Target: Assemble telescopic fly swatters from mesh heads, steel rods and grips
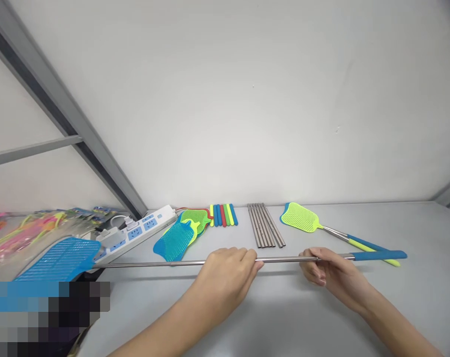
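A blue fly swatter [154,264] with an extended metal rod lies level across my view, held in both hands. Its perforated blue head is at the far left and its blue handle at the right. My left hand [228,272] wraps round the rod near the middle, palm down. Farther right, my right hand [327,267] grips the rod close to the handle, thumb on top. Behind the handle, two shorter swatters [302,217], one yellow-green and one blue, lie one over the other on the table.
Several metal rods [264,225] and coloured handles [224,215] lie in rows by the wall. Swatter heads [176,240] are piled left of them, beside a white power strip [139,233] with plugs. Bagged colourful items [31,233] and a metal frame post [76,119] stand at the left.
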The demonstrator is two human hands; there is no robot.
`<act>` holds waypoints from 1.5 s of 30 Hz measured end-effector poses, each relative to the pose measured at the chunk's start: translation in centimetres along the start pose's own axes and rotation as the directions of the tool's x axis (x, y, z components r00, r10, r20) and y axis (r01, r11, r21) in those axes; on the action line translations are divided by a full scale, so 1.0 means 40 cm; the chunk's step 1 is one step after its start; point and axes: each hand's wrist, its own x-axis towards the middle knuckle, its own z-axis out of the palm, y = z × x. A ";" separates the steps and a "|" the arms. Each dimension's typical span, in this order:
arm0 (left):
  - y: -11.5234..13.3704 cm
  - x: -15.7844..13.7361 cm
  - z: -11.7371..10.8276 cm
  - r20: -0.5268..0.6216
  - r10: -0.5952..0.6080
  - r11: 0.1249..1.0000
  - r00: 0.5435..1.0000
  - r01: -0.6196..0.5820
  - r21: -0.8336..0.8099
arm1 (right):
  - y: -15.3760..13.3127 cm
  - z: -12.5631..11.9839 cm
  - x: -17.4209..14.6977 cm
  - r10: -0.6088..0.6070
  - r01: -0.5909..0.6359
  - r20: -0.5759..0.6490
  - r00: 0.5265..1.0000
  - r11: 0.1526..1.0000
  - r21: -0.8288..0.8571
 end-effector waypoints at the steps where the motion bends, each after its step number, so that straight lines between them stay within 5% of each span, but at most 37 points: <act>1: 0.005 0.004 0.001 -0.007 -0.008 1.000 1.000 0.008 -0.002 | 0.003 -0.002 0.001 -0.003 0.004 -0.006 1.000 1.000 0.010; 8: 0.037 0.038 0.016 -0.050 -0.115 0.993 0.992 0.116 0.024 | 0.031 0.006 0.009 -0.001 0.003 -0.022 1.000 0.997 0.078; 19: 0.091 0.064 0.052 -0.129 0.059 0.998 0.990 -0.063 -0.026 | 0.067 0.072 0.025 0.000 -0.008 0.088 0.996 0.996 0.085; 34: 0.045 0.038 0.024 -0.371 -0.045 0.995 0.927 0.009 -0.098 | -0.012 0.118 0.031 -0.074 0.087 0.088 0.993 0.984 -0.154; 45: 0.007 0.034 -0.006 -0.309 -0.075 0.994 0.948 0.046 -0.099 | -0.041 0.131 0.041 -0.075 0.097 0.102 0.992 0.969 -0.229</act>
